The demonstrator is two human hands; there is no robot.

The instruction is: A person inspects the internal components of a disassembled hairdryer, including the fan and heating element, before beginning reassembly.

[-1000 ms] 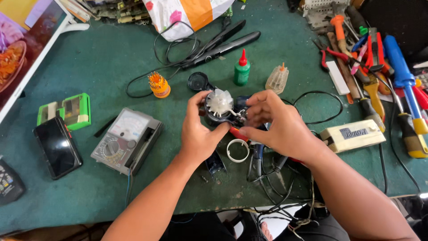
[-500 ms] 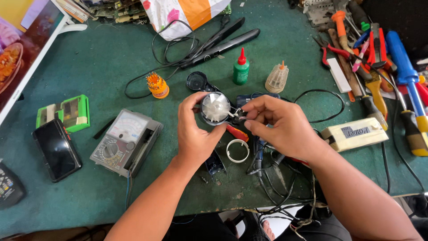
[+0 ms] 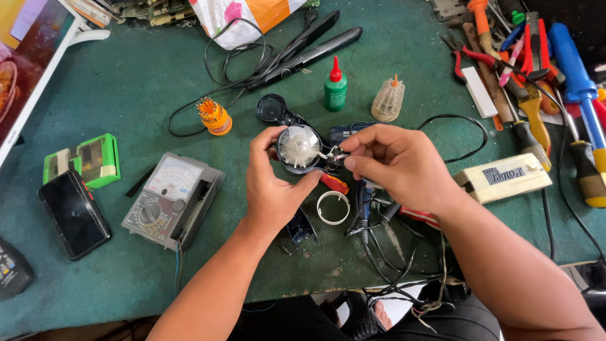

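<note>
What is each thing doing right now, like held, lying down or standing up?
Left hand: wrapped around the fan motor.
Right hand: fingers pinched at the motor's side.
Fan motor: held above the table, white fan facing up.
Green bottle: upright, red cap on.
Multimeter: lying flat.
White ring: lying loose on the table.

The fan (image 3: 298, 148) looked of translucent white plastic in a glossy dark housing; the table (image 3: 404, 76) wore matt green cloth, and the phone (image 3: 74, 215) had a glossy black face

We grip a small fan motor (image 3: 299, 149) in our left hand (image 3: 274, 183); our right hand (image 3: 394, 165) pinches its wire ends, above a white ring (image 3: 332, 208).
</note>
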